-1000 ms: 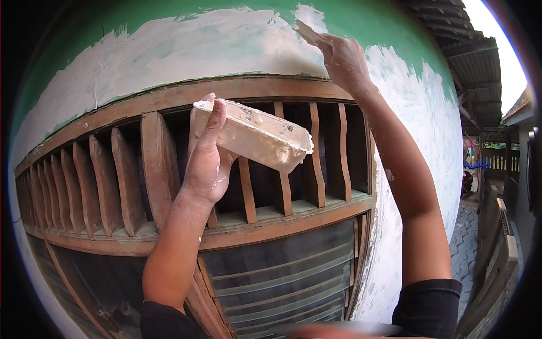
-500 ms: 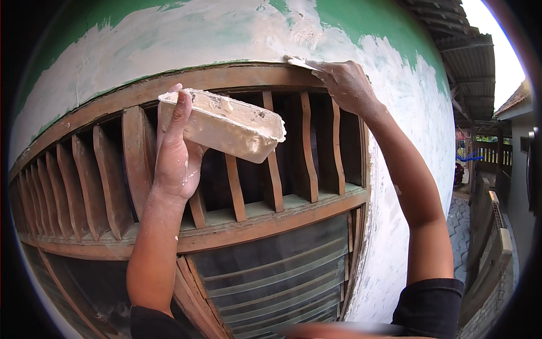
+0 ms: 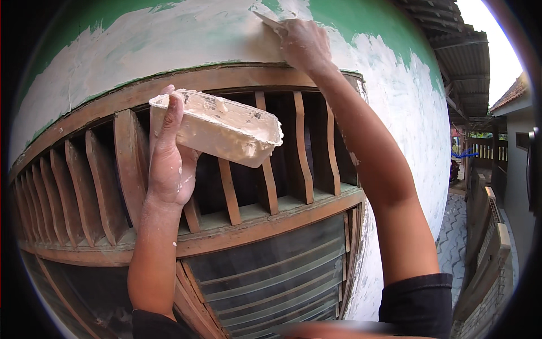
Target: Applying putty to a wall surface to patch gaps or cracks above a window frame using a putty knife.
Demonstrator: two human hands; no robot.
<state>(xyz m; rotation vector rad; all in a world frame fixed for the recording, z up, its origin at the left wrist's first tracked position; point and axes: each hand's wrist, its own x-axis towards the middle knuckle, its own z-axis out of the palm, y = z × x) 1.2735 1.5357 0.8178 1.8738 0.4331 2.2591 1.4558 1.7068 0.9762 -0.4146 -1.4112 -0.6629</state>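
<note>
My left hand [image 3: 174, 164] grips a translucent rectangular plastic tub [image 3: 217, 130] smeared with white paste, holding it raised at a tilt in front of the wooden slats [image 3: 228, 189]. At the top, my right hand [image 3: 305, 42] is closed on a flat putty knife [image 3: 268, 21] against the green wall [image 3: 367, 20], which is patchily coated in white, just above the wooden window frame [image 3: 243, 77]. White flecks dot both hands and forearms.
Below the slats is a louvred glass window [image 3: 265, 260]. On the right are a corrugated roof overhang [image 3: 463, 73], a narrow paved passage [image 3: 451, 243], leaning concrete panels [image 3: 485, 248], a neighbouring building [image 3: 516, 158] and a blue object farther back [image 3: 464, 154].
My right hand and knife dropped to the frame's top edge half a second ago and have since moved up and left. The tub has shifted left in the view.
</note>
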